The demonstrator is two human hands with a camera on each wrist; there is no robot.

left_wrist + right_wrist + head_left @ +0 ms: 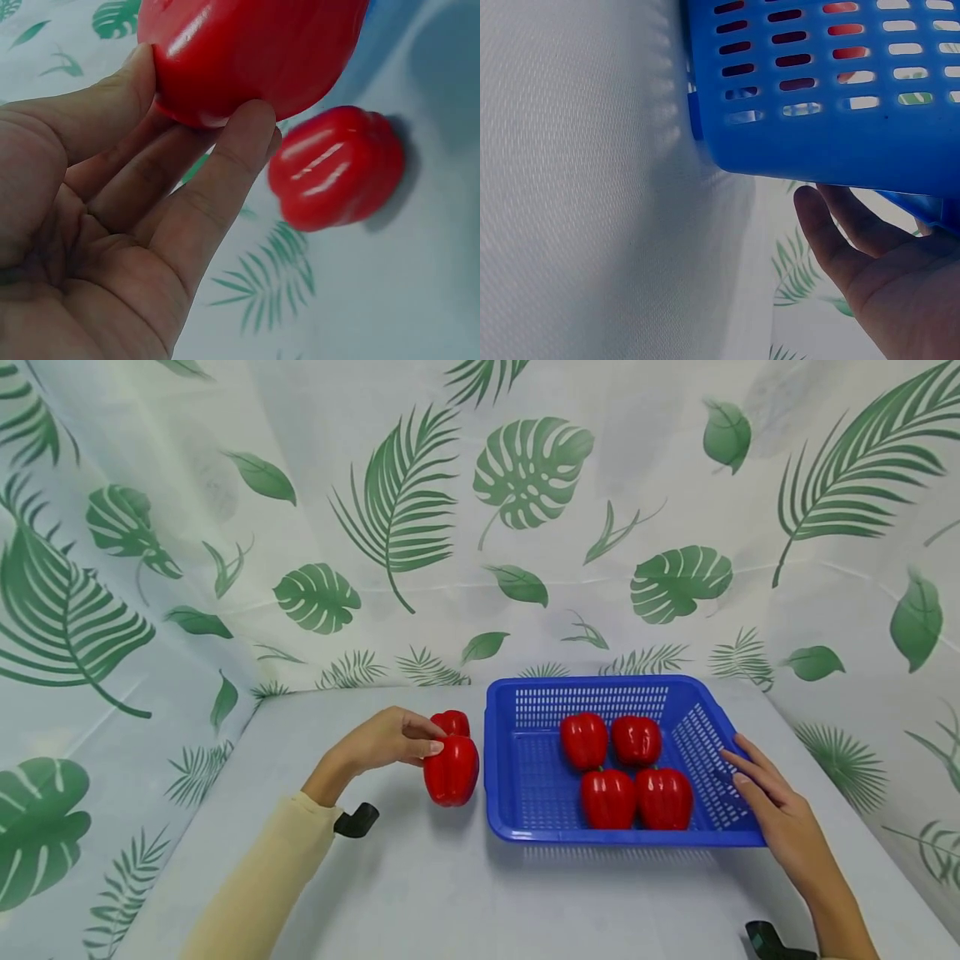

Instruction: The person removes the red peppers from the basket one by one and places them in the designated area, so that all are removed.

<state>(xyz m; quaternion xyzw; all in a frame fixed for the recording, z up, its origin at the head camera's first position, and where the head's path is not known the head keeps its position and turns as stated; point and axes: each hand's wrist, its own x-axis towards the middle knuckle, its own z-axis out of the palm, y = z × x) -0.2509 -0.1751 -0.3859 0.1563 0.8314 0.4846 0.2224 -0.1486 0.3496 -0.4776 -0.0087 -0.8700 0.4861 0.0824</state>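
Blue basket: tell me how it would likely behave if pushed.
The blue basket looks like molded plastic with a solid rim, so it is probably stiff. Wide and low, it would likely slide rather than tip. The four red peppers inside are rounded, with bare space beside them, so may shift.

Rear pepper (450, 722) partly hidden by held pepper (452, 772); right-wrist view crops basket (817, 146), half-screened red shape (850, 53) probably pepper.
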